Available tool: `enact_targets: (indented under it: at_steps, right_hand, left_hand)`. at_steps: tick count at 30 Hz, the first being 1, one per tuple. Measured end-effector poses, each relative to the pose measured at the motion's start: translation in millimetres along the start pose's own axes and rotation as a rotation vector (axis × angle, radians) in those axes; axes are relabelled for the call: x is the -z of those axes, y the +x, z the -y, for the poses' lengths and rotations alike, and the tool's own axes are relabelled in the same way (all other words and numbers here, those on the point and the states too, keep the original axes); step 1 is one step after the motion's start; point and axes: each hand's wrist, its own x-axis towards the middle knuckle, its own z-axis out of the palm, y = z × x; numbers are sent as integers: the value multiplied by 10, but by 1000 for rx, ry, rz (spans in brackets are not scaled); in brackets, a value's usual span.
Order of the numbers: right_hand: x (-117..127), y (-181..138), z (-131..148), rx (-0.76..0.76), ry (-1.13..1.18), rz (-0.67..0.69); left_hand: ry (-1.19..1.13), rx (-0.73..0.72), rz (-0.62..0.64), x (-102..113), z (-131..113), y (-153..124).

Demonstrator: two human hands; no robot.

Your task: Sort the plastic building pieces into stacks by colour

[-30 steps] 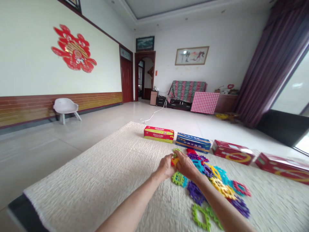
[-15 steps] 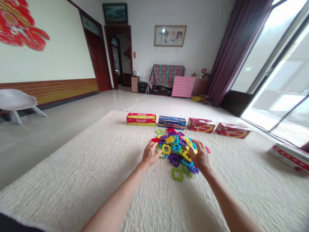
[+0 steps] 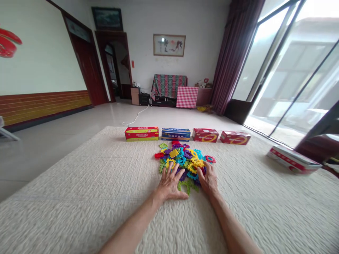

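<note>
A heap of colourful plastic interlocking tiles in yellow, purple, green, teal and red lies on a cream quilted rug. My left hand rests flat on the near left edge of the heap with its fingers spread. To its right, my right hand lies on the near right edge, fingers stretched forward over yellow and red tiles. Neither hand grips a tile.
Behind the heap stand a red-yellow box, a blue box and two red boxes in a row. Another red box lies far right near glass doors. Tiled floor and a white cable lie beyond the rug.
One second ago both hands were closed together on a tile above the heap. They have since parted and now lie flat on the near edge of the heap. The view swung right.
</note>
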Motion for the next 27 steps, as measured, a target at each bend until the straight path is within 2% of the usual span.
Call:
enact_targets:
  at_steps: [4,7,9,12,16,19,23,27]
  right_hand:
    - [3,16,44,103,59,63]
    - [-5,33,32,157,32,-28]
    - [-22,43,-8,121,-42,-117]
    - [-51,47,-71,44,-115,-125]
    - [-49,39,-66,24,-72,13]
    - [-14,40,-9,50,-10,55]
    - [21,47,34,91,25,60]
    - [13,53,-5,65,-8,34]
  left_hand:
    - [58,-73,-141,-61,57,67]
    - [89,-59,-250,-108,106,91]
    - [97,-47,-283,-127,120,97]
    - [94,-36,-295,-135,115,104]
    - [72,-8,-291,-140,112,133]
    - [55,13,-276,-156,128,162]
    - [37,32,-276,-178,147,179]
    - [32,18,-310,-194,154,178]
